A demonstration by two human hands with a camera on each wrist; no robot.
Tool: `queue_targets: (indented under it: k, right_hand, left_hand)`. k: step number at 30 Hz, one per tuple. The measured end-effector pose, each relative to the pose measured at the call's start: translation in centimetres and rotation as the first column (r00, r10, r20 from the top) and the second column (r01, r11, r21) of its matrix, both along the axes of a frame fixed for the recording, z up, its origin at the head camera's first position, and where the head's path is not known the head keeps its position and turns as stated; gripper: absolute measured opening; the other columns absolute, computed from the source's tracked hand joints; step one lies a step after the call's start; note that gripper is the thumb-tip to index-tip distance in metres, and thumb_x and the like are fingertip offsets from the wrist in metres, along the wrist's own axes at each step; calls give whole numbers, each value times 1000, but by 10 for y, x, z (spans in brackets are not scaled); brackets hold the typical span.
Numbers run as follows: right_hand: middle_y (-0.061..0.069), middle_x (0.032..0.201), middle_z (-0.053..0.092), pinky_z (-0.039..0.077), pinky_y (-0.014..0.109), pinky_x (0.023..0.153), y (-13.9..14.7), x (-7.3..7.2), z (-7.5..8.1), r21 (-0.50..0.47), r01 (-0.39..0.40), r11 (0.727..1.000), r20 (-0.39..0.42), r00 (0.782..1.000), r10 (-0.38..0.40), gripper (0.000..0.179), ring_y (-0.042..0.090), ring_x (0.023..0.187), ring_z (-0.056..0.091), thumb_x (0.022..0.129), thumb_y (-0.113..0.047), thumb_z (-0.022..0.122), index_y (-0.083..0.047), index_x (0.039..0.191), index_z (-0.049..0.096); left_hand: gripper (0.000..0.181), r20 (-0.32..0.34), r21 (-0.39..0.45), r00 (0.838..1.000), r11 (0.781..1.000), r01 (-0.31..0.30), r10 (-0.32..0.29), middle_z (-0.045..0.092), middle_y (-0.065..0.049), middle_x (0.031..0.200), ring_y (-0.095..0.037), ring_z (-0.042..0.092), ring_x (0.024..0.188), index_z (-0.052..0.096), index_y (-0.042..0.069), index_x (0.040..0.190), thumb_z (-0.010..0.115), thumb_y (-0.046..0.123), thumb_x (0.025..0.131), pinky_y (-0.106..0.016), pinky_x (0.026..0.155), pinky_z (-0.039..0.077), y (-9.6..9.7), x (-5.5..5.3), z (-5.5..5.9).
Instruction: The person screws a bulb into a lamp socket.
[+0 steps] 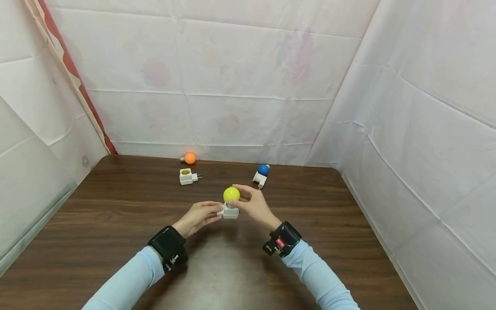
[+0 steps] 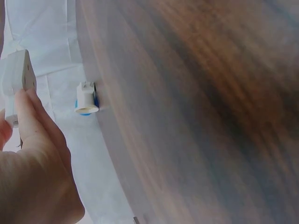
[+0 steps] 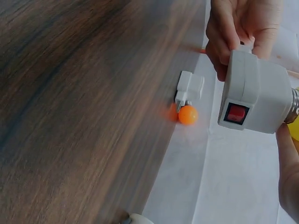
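Observation:
Between both hands, over the middle of the table, is a white plug-in lamp socket [image 1: 230,213] with a yellow bulb [image 1: 231,193] upright at its top. My left hand [image 1: 200,216] grips the socket at its plug end, thumb and fingers on either side. The fingers of my right hand [image 1: 255,207] pinch the yellow bulb from the right. In the right wrist view, a red rocker switch [image 3: 236,113] shows on the socket, and the bulb's metal screw base [image 3: 294,105] meets the socket's mouth. The plug prongs are hidden by my left hand.
At the back left of the brown table [image 1: 116,206], an orange bulb [image 1: 190,158] lies behind another white socket [image 1: 187,177] whose prongs point right. Back right, a blue bulb [image 1: 263,169] lies against a third white socket [image 1: 259,179]. White cloth [image 1: 217,120] hangs behind the table.

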State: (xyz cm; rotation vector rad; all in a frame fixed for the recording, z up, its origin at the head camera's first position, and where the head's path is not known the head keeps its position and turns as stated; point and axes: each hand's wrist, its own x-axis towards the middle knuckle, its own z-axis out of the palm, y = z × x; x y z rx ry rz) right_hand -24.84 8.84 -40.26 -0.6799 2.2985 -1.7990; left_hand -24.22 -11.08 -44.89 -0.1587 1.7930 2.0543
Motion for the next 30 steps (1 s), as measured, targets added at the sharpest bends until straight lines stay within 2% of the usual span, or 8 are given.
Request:
queue_targets:
  k: [6, 19, 27, 30]
  right_hand:
    - [21, 125, 54, 54, 28, 89, 2, 7, 14, 8, 1, 1000, -7, 1000, -1, 51, 32, 110, 57, 84, -8, 65, 1, 131, 46]
    - [20, 126, 53, 53, 29, 91, 10, 1, 12, 7, -26, 1000, -5, 1000, 26, 50, 30, 113, 56, 86, -9, 64, 0, 131, 46]
    - [21, 124, 55, 53, 30, 91, 12, -2, 15, 18, -49, 999, -37, 998, 50, 50, 29, 111, 57, 84, -5, 65, 3, 130, 46]
    - [22, 123, 55, 53, 30, 90, 13, -4, 16, 33, -65, 997, -43, 997, 67, 50, 30, 111, 57, 84, -5, 65, 5, 129, 46]
  left_hand:
    - [48, 8, 31, 1000, 1000, 6, -6, 52, -16, 118, -13, 61, 88, 44, -10, 127, 61, 13, 89, -28, 91, 53, 3, -5, -1]
    - [46, 51, 79, 999, 997, -5, 1, 55, -9, 106, -11, 60, 87, 45, -11, 126, 60, 9, 88, -25, 90, 53, 9, -10, -1]
    - [47, 84, 101, 996, 995, -13, 5, 55, -9, 109, -11, 60, 89, 44, -9, 128, 60, 10, 88, -22, 88, 53, 9, -12, -1]
    - [46, 74, 99, 997, 995, -8, 1, 54, -10, 109, -11, 59, 89, 44, -9, 128, 59, 10, 89, -22, 88, 53, 9, -12, -1]
